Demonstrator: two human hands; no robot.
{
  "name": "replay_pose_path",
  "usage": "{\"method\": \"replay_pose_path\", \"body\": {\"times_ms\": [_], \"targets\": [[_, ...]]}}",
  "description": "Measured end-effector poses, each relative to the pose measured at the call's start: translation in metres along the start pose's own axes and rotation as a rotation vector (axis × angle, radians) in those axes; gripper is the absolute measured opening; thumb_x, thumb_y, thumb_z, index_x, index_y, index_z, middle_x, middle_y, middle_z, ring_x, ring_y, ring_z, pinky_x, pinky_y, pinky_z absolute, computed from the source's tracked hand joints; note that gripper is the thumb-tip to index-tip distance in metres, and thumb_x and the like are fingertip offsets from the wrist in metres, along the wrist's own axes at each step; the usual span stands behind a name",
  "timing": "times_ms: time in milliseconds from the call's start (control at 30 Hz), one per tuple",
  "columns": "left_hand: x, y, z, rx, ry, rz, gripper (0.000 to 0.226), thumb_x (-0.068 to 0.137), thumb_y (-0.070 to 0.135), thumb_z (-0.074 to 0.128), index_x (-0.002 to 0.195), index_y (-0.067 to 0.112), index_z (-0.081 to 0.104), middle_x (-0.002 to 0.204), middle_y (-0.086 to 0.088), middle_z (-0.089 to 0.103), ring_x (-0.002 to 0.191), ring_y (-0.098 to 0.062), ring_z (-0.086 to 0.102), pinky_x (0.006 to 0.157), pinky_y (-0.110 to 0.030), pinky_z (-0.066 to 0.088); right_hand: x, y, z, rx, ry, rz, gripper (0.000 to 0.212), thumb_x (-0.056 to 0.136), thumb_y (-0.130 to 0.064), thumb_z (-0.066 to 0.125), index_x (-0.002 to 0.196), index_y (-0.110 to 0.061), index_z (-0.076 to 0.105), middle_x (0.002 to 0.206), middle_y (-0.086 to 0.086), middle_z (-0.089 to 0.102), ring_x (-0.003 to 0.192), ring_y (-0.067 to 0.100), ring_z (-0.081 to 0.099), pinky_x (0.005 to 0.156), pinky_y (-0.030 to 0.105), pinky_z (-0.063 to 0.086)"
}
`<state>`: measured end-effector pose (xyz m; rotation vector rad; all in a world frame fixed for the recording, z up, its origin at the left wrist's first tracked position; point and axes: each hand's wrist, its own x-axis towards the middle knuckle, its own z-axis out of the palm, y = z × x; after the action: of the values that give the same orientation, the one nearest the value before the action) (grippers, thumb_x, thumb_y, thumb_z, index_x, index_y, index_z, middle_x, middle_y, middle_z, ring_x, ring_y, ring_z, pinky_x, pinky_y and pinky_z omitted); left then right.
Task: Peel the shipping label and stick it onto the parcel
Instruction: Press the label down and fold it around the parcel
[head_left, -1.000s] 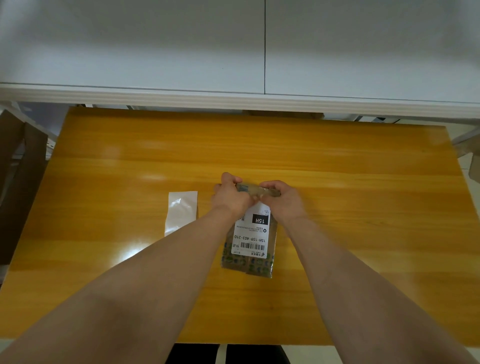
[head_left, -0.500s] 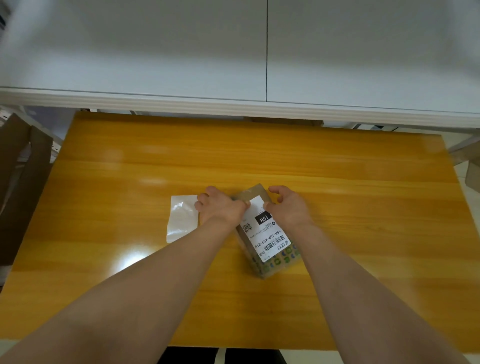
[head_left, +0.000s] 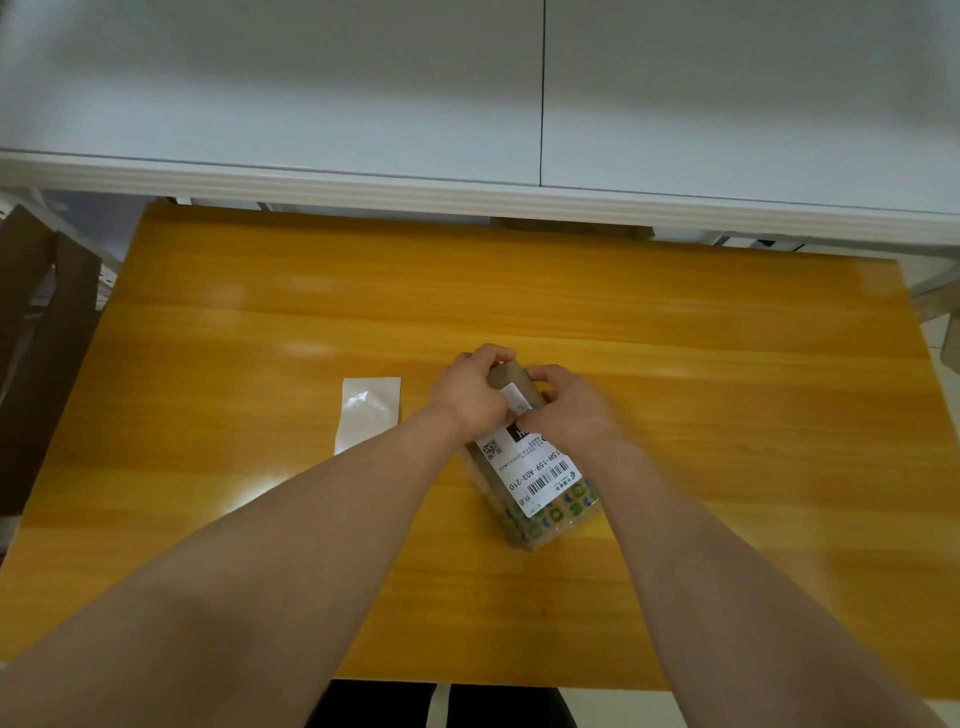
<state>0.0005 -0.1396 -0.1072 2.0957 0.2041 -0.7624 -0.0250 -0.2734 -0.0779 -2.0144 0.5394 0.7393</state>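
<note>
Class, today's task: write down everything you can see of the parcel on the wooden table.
The parcel is a small, oblong brown packet, seemingly kraft paper, with green and blue round prints at its near end. It lies on the yellow wooden table, slanted, far end leaning left. A white shipping label with barcode, QR code and "15H-159-A03-210" covers most of its top. The left hand and right hand grip its far end.

Even indoor light, glare patches on the table (head_left: 218, 322), wide-angle bowing, hands slightly blurred.
</note>
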Motion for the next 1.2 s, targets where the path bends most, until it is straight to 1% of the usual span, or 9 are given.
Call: {"method": "replay_pose_path", "body": {"times_ms": [133,200,300,633,800,1000,1067,1133,1200], "targets": [[0.011,-0.003,0.006,-0.047,0.018,-0.038,0.066,0.048,0.02,0.072,0.089,0.064,0.046,0.121,0.0,0.055,0.112,-0.03,0.057,0.091,-0.054,0.053,0.001,0.0,-0.003,0.032,0.004,0.014,0.061,0.078,0.002,0.071,0.129,-0.028,0.056,0.099,0.002,0.073,0.083,0.026,0.072,0.072,0.038,0.058],[0.014,-0.004,0.008,-0.065,0.033,-0.054,0.065,0.048,0.021,0.072,0.082,0.069,0.045,0.119,0.002,0.057,0.111,-0.03,0.058,0.091,-0.055,0.052,0.002,0.001,-0.003,0.04,0.002,0.02,0.061,0.077,0.0,0.073,0.128,-0.029,0.057,0.1,0.002,0.073,0.085,0.025,0.073,0.074,0.039,0.058],[0.015,-0.002,0.008,-0.082,0.052,-0.062,0.063,0.048,0.022,0.072,0.08,0.069,0.046,0.118,0.003,0.059,0.11,-0.03,0.059,0.091,-0.055,0.052,0.004,0.001,-0.003,0.045,-0.001,0.028,0.061,0.076,-0.003,0.076,0.128,-0.029,0.058,0.105,0.004,0.073,0.084,0.025,0.073,0.074,0.039,0.06],[0.015,0.001,0.008,-0.132,0.064,-0.08,0.059,0.048,0.019,0.072,0.079,0.065,0.051,0.112,0.006,0.062,0.104,-0.028,0.063,0.089,-0.054,0.054,0.007,0.003,-0.003,0.081,0.003,0.049,0.056,0.076,-0.004,0.078,0.122,-0.031,0.06,0.103,0.004,0.072,0.086,0.027,0.073,0.082,0.047,0.06],[0.016,0.001,0.01,-0.194,0.099,-0.099,0.046,0.059,0.02,0.07,0.079,0.059,0.055,0.103,0.009,0.066,0.097,-0.025,0.066,0.088,-0.05,0.056,0.008,0.002,-0.003,0.131,0.017,0.059,0.041,0.078,-0.009,0.076,0.111,-0.031,0.063,0.088,0.005,0.075,0.082,0.03,0.075,0.078,0.05,0.061],[0.017,0.007,0.008,-0.248,0.115,-0.131,0.026,0.06,0.021,0.062,0.078,0.04,0.061,0.097,0.007,0.068,0.092,-0.027,0.068,0.085,-0.049,0.058,0.011,0.003,0.0,0.127,0.059,0.072,0.023,0.074,-0.028,0.077,0.089,-0.038,0.062,0.082,0.004,0.077,0.081,0.031,0.075,0.078,0.051,0.061],[0.019,0.007,0.009,-0.256,0.129,-0.148,0.028,0.06,0.019,0.063,0.076,0.042,0.063,0.092,0.008,0.068,0.092,-0.026,0.068,0.088,-0.051,0.056,0.012,0.003,0.001,0.136,0.074,0.08,0.018,0.073,-0.034,0.077,0.083,-0.038,0.062,0.079,0.003,0.077,0.08,0.03,0.076,0.078,0.052,0.061],[0.022,0.007,0.01,-0.26,0.148,-0.172,0.038,0.059,0.017,0.064,0.075,0.052,0.062,0.089,0.009,0.069,0.092,-0.027,0.068,0.091,-0.053,0.054,0.013,0.004,0.002,0.143,0.081,0.089,0.018,0.073,-0.043,0.077,0.082,-0.039,0.062,0.077,0.001,0.077,0.076,0.028,0.076,0.077,0.052,0.061],[0.024,0.008,0.012,-0.261,0.168,-0.202,0.043,0.058,0.015,0.063,0.074,0.055,0.061,0.089,0.008,0.07,0.093,-0.028,0.067,0.091,-0.053,0.054,0.016,0.004,0.004,0.143,0.095,0.1,0.019,0.07,-0.05,0.076,0.081,-0.043,0.063,0.074,-0.002,0.077,0.072,0.025,0.076,0.075,0.052,0.062]]}}
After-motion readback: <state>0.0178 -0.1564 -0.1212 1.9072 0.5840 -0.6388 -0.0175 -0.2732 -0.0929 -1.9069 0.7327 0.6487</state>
